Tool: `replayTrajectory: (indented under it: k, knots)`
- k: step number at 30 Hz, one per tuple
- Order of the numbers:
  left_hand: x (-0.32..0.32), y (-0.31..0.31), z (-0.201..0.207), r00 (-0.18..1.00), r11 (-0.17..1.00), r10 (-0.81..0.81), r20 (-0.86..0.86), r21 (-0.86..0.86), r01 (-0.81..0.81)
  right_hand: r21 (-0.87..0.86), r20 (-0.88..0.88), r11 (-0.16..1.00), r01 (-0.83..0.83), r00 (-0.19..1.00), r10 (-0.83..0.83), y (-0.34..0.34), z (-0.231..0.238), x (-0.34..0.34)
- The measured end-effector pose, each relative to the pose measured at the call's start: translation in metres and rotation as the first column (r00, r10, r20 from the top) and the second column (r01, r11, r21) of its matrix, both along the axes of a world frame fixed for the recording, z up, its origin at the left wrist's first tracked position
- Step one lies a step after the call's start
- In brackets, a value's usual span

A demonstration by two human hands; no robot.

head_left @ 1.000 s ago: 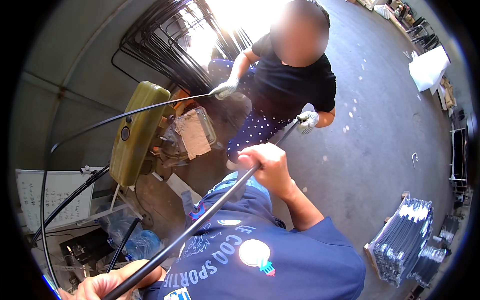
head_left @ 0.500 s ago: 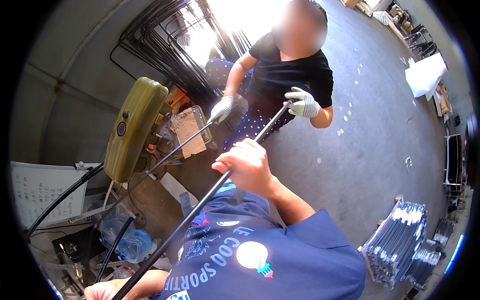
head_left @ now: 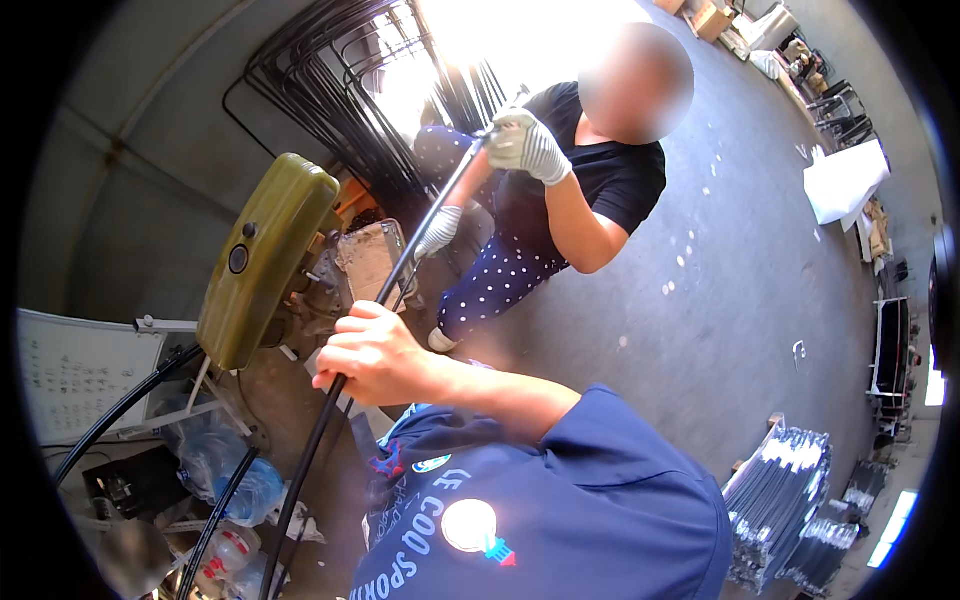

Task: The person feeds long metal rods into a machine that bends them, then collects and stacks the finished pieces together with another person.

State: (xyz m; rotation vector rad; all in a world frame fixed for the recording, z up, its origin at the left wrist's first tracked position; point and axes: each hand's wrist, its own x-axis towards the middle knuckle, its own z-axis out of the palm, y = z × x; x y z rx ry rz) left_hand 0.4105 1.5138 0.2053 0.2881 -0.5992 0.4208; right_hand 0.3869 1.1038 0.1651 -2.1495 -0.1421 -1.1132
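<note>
My right hand [head_left: 372,355] is closed around a long black metal rod [head_left: 318,440], which slants from the lower edge up toward a person in a black T-shirt. That person's raised hand, in a white striped glove [head_left: 528,148], grips the rod's far end. Their other gloved hand [head_left: 440,232] is lower, beside the rod. A second, thinner dark rod [head_left: 405,285] shows partly behind the first; its lower part runs close alongside. My left hand is out of view, and the near ends of the rods are cut off by the lower edge.
An olive-green machine housing [head_left: 262,262] stands left of the rod, with cardboard [head_left: 375,258] beside it. Bent black metal frames [head_left: 330,90] lean behind. A whiteboard [head_left: 85,375] and plastic bottles [head_left: 250,490] are at left; bundled black bars [head_left: 780,500] lie at lower right.
My right hand has moved left and down with the rod, which now stands steeper. My left hand has left the view. The other person's raised gloved hand has shifted left and up.
</note>
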Motion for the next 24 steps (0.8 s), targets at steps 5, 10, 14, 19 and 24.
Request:
replayTrajectory:
  k: [5,10,14,19,24]
  knots:
    - [-0.016,-0.003,-0.012,0.977,0.990,0.133,-0.165,-0.029,-0.139,0.018,0.027,0.996,-0.085,0.996,0.084,0.008,-0.006,0.025]
    - [-0.016,-0.067,0.014,0.694,0.708,0.684,-0.224,0.430,-0.560,0.049,0.058,0.993,-0.106,0.993,0.103,-0.001,0.002,0.046]
    - [-0.032,-0.084,0.023,0.515,0.620,0.776,-0.364,0.589,-0.519,0.101,0.067,0.987,-0.128,0.990,0.122,-0.002,0.000,0.060]
    - [-0.042,0.013,-0.003,0.623,0.999,-0.036,-0.781,-0.019,0.034,0.107,0.022,0.981,-0.161,0.987,0.159,-0.006,-0.017,0.073]
    - [-0.063,-0.015,-0.004,0.553,0.952,-0.279,-0.785,-0.302,0.051,0.096,-0.011,0.964,-0.247,0.968,0.249,-0.004,-0.028,0.090]
